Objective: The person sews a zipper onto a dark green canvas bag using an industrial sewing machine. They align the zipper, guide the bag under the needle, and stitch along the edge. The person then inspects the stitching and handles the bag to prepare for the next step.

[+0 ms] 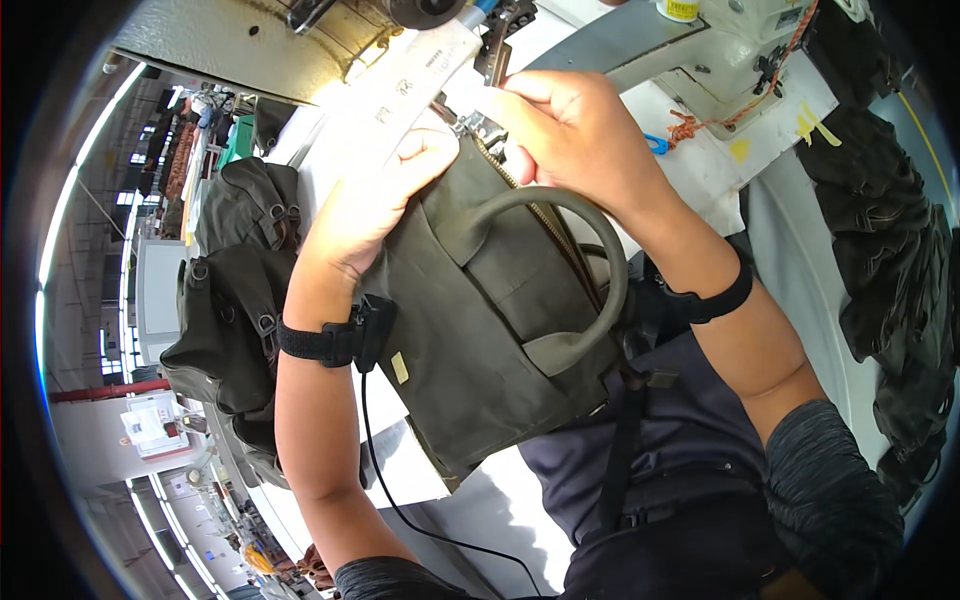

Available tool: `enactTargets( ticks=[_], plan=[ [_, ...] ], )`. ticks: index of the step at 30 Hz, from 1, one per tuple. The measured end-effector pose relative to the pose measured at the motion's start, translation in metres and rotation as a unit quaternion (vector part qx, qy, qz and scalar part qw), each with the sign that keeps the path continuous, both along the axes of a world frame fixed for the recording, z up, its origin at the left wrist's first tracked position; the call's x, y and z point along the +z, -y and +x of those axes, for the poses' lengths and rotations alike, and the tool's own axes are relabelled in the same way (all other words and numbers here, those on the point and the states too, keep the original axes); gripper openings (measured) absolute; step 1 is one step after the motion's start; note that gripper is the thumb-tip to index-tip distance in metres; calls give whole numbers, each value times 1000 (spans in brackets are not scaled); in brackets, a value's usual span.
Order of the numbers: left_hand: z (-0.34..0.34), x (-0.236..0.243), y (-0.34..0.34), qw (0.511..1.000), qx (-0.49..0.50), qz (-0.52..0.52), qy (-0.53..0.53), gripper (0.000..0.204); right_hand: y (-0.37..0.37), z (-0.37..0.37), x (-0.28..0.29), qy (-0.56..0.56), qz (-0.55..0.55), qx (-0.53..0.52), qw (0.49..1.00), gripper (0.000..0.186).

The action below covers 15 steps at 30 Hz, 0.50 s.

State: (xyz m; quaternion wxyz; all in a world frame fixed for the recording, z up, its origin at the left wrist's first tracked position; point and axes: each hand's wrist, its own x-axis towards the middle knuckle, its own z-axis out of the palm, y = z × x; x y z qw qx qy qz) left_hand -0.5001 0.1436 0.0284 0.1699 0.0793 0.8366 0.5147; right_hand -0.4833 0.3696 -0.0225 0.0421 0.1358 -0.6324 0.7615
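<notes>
An olive canvas bag (460, 350) with a looped handle and a brass zipper (550, 235) lies in front of me, its top end at the sewing machine's presser foot (462, 122). My left hand (385, 185) is closed on the bag's upper left edge, thumb bent near the zipper's end. My right hand (580, 140) has its fingers curled beside the presser foot over the zipper's top end; what exactly its fingertips grip is hidden. Both wrists wear black straps, the left with a cabled device (370, 330).
The machine body (220, 35) spans the top. Stacked olive bags (225, 330) sit at left, dark olive pieces (865, 250) hang at right. A blue tool (656, 144), orange cord (690, 130) and yellow container (678, 8) are at upper right. A workshop shows beyond at far left.
</notes>
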Motion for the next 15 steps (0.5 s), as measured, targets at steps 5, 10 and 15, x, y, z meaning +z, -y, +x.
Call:
enactTargets(
  ticks=[5, 10, 15],
  plan=[
    [0, 4, -1, 1000, 4, 10, 7, 24, -4, -6, 5, 24, -146, 94, 984, 24],
    [11, 5, -8, 993, 33, 99, 51, 25, -7, -6, 9, -1, -46, 66, 997, 23],
    [13, 6, -13, 1000, 16, -4, -5, 26, -11, -7, 9, -18, 81, 30, 996, 25]
  ],
)
